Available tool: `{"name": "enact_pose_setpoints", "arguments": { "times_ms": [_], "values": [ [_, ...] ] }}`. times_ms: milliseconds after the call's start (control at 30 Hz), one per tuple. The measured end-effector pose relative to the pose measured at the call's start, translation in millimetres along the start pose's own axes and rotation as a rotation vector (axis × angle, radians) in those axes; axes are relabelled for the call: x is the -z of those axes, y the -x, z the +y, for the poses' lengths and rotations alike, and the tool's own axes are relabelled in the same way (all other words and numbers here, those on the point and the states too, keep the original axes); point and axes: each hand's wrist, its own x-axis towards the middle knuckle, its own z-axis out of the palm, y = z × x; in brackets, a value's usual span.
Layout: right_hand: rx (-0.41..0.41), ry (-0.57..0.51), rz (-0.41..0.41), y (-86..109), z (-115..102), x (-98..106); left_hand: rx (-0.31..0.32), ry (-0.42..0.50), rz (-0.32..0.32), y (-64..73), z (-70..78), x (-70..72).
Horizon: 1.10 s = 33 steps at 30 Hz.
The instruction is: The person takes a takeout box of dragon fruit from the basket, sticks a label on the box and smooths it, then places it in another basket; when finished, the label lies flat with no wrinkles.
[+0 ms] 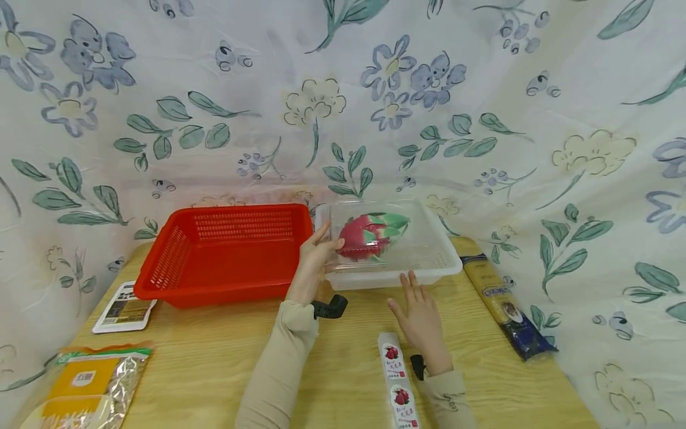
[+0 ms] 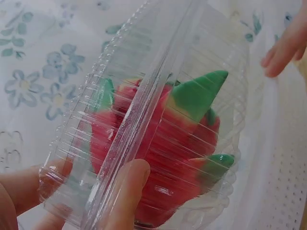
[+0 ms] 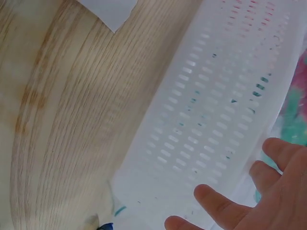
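My left hand (image 1: 313,259) grips the left end of a clear plastic clamshell box (image 2: 120,139), thumb and fingers on either side of its edge in the left wrist view. Inside the box lies a red dragon fruit (image 1: 370,234) with green scales. In the head view the box overlaps the white perforated basket (image 1: 396,280). My right hand (image 1: 420,316), fingers spread and holding nothing, is at the basket's front, fingertips right at the rim. Below that hand, a strip of dragon fruit stickers (image 1: 398,381) lies on the wooden table (image 1: 214,363).
A red plastic basket (image 1: 225,293) stands left of the white one. Beyond it are a white-edged pouch (image 1: 125,310) and a yellow and silver packet (image 1: 88,387). A yellow and blue pasta packet (image 1: 504,304) lies at the right. Floral cloth (image 1: 343,77) hangs behind the table.
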Motion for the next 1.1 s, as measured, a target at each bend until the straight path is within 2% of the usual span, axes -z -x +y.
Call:
{"name": "enact_pose_setpoints", "arguments": {
  "times_ms": [133,267,433,500,600,700,800,933,1100],
  "values": [
    [-0.018,-0.004,-0.026,0.2,-1.6,1.7,-0.035,0.059,-0.019,18.9,-4.1,15.2],
    [-0.004,-0.001,-0.024,0.8,-0.8,0.9,-0.051,0.084,-0.029,38.7,-12.7,35.4],
    [0.053,-0.037,0.079,1.8,-0.3,-1.6,-0.065,0.099,-0.021,67.3,-27.7,66.0],
    [0.099,-0.022,0.133,2.5,-0.3,-2.9,-0.061,0.104,-0.017,78.6,-33.7,76.9],
    [0.152,0.012,0.166,3.2,-0.6,-5.1,-0.048,0.086,-0.011,95.9,-40.8,90.3],
    [0.160,0.047,0.135,2.1,0.1,-4.9,-0.054,0.065,-0.015,111.6,-46.6,100.0],
    [0.105,0.020,0.059,0.5,0.5,-5.0,-0.067,0.028,-0.012,130.1,-52.9,109.5],
    [0.027,-0.016,-0.026,-0.5,0.5,-5.7,-0.049,0.004,0.022,154.5,-64.5,121.2],
    [0.021,-0.031,-0.032,-0.5,-0.6,-4.1,-0.011,0.015,0.067,173.2,-83.2,136.5]
  ]
}}
